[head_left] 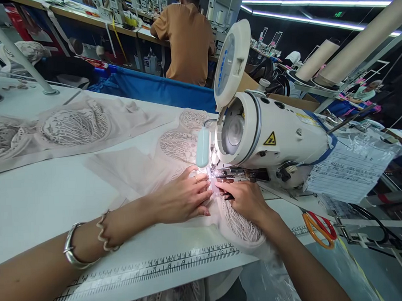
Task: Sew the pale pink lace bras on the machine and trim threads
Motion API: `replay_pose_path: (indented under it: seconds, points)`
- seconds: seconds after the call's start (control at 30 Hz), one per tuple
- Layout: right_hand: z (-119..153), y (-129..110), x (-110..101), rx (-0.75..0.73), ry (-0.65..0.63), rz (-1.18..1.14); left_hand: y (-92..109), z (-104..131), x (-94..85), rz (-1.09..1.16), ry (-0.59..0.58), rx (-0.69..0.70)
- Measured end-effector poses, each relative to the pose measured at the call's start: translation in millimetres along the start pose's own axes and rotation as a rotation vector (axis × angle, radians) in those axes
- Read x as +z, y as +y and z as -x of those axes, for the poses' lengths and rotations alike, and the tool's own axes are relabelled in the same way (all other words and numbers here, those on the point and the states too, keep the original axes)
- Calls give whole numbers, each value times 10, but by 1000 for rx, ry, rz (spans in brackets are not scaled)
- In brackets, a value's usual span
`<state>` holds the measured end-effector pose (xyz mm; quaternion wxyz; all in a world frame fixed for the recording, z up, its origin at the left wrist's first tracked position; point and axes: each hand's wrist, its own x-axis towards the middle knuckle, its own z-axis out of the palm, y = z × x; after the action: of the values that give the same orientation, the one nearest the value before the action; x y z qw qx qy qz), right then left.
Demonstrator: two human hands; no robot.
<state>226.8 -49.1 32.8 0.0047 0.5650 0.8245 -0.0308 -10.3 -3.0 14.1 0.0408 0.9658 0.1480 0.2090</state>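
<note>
A pale pink lace bra (242, 226) lies under the needle area of a white sewing machine (280, 129), lit by a small bright lamp. My left hand (184, 195) rests flat on its sheer fabric, left of the needle, with fingers stretched out and slightly bent. On the other side, my right hand (245, 199) presses the fabric with its index finger close to the presser foot. The other fingers are curled, and a dark pointed thing shows beneath them, too small to name. Another lace cup (177, 145) lies behind the left hand.
More lace bra pieces (75, 122) lie on the left of the white table. A printed ruler (153, 268) runs along its front edge. Orange and red-handled scissors (319, 227) hang at the right. Thread cones (318, 59) stand behind. A co-worker (189, 42) sits facing away.
</note>
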Motion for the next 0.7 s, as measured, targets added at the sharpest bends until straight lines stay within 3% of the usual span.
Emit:
replay_pose_path:
  seconds: [0.5,0.7]
  points:
    - [-54,77,-52,-41,-12,-23,-11,16,33,-30,-12,-25]
    - [-94,165,26,-99,2,-62,-45,8,21,7,-21,-5]
